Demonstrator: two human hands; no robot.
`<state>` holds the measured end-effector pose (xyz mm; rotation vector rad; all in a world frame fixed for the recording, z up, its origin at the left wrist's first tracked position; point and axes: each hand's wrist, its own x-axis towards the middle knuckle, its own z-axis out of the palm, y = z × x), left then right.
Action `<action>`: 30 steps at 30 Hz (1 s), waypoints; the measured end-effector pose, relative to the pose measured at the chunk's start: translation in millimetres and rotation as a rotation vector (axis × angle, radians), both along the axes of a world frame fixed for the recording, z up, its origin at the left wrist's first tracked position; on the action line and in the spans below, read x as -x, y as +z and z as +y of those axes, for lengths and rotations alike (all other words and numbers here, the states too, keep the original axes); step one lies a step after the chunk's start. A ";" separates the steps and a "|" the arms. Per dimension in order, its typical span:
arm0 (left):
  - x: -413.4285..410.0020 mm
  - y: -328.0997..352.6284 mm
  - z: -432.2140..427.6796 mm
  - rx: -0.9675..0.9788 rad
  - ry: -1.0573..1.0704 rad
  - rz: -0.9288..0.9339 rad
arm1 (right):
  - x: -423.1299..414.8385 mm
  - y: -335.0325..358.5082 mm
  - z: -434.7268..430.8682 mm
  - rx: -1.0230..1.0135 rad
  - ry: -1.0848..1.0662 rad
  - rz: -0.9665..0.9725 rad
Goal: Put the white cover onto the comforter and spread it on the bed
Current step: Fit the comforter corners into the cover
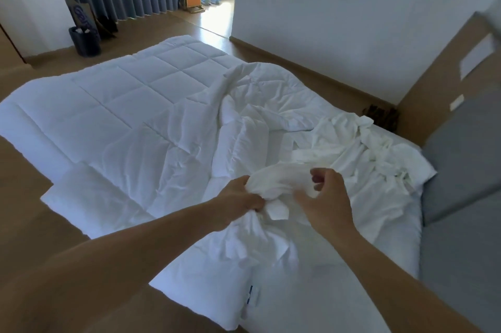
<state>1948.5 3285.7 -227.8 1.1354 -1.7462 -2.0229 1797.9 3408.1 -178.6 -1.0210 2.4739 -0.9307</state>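
White cover (pixel 352 143): soft, limp, light; left hand (pixel 238 198) grips a bunched corner, right hand (pixel 328 197) curled beside, hold unclear; take corners.

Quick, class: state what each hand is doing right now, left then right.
Left hand: closed, gripping a bunch of the white cover.
Right hand: fingers curled beside the cover; blurred, grip cannot be told.

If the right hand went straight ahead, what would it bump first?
Probably the bunched white cover that the left hand grips; the right hand looks close, though depth is unclear.
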 end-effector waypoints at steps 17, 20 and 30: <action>1.2 8.3 88.7 0.208 -0.089 -0.147 | -51.0 -18.5 80.2 0.174 -0.261 -0.636; 1.6 11.3 112.1 0.390 -0.147 -0.212 | -51.0 -19.0 95.5 0.202 -0.327 -0.752; 2.0 31.1 197.3 0.854 -0.384 -0.174 | -47.7 -11.5 144.4 0.232 -0.357 -1.102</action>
